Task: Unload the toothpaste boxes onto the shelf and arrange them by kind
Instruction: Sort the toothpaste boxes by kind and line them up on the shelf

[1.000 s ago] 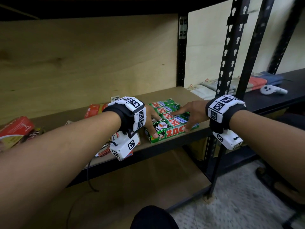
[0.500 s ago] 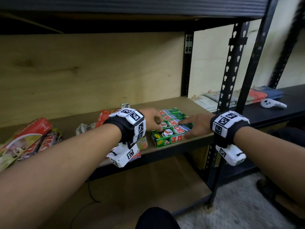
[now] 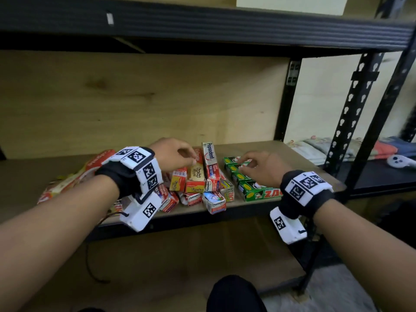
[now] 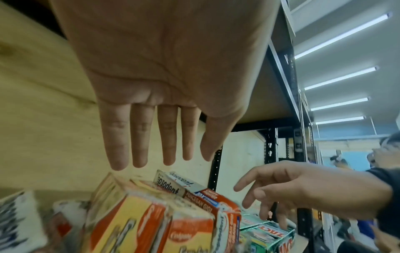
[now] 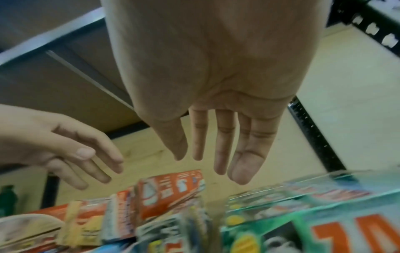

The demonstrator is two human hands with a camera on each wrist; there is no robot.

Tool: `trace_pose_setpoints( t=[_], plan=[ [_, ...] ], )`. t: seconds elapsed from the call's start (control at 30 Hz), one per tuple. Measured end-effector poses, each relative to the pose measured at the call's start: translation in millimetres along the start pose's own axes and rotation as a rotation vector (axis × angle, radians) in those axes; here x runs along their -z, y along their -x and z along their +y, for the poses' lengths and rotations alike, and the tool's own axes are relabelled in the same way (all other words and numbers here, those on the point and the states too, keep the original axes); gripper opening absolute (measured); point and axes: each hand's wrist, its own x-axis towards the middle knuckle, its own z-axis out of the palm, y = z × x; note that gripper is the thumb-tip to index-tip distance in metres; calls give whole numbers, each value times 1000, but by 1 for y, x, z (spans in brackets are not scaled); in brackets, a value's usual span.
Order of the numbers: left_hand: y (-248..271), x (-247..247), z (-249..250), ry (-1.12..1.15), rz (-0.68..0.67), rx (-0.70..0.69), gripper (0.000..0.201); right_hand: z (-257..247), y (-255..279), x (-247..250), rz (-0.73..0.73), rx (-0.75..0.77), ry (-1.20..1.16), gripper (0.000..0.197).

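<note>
Several green Zact boxes (image 3: 254, 188) lie side by side on the right of the wooden shelf (image 3: 276, 147). Left of them is a loose pile of red and yellow Colgate boxes (image 3: 195, 176) and a white and red Pepsodent box (image 3: 210, 161). My left hand (image 3: 191, 162) hovers over this pile, fingers straight and holding nothing (image 4: 160, 160). My right hand (image 3: 246, 164) hangs just above the far green boxes, also empty with fingers extended (image 5: 216, 162). The wrist views show the green boxes (image 5: 324, 222) and the Colgate boxes (image 4: 129, 222) below the fingertips.
A red bag (image 3: 90, 172) lies at the shelf's left. The upper shelf beam (image 3: 202, 25) hangs overhead and black uprights (image 3: 351, 113) stand at the right. Beyond them are folded cloths (image 3: 337, 149) and a white controller (image 3: 399, 161). Another person (image 4: 387, 154) is at the far right.
Both hands have lifted off the green boxes. My left hand moved left over the red and white pile; my right hand now hovers over the far green boxes. The view has tilted up.
</note>
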Motion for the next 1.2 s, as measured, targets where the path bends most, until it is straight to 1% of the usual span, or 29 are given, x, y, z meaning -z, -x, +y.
trace_pose_setpoints(
  t=[0.07,0.2,0.27,0.37,0.47,0.53,0.6,0.67,0.77,0.83,0.97,1.07,1.13,1.17,1.2],
  plan=[
    [10,-8,-11,53,-16,29,27,-14,0,-16,5,6,-100,33],
    [17,-28,-27,43,-73,33,39,-36,-4,-40,-14,17,-234,45],
    [18,-35,-33,40,-58,45,44,-43,-7,-47,-10,7,-267,51],
    [17,-42,-38,38,-27,59,50,-49,-14,-53,-10,-17,-260,59],
    [13,-44,-43,85,-65,93,57,-53,-20,-55,-28,-45,-210,65],
    [8,-43,-46,166,-72,126,55,-56,-22,-55,-28,-64,-187,68],
    [3,-44,-47,209,-50,150,53,-57,-23,-55,-31,-78,-185,71],
    [1,-48,-48,207,-45,162,55,-58,-24,-54,-37,-84,-183,67],
    [-1,-53,-48,265,-47,189,65,-58,-23,-54,-26,-89,-189,54],
    [-3,-53,-48,315,-59,222,69,-56,-23,-53,-20,-90,-181,51],
    [-4,-48,-47,517,-73,310,71,-55,-22,-52,-45,-101,-211,49],
    [-6,-43,-47,721,-118,381,74,-57,-22,-52,-44,-98,-211,48],
    [-9,-39,-46,793,-122,427,74,-57,-22,-53,-47,-99,-209,48],
    [-9,-36,-45,822,-123,451,72,-57,-22,-53,-47,-101,-212,48],
    [-9,-33,-43,856,-118,472,66,-57,-23,-53,-45,-101,-214,48]
  ],
)
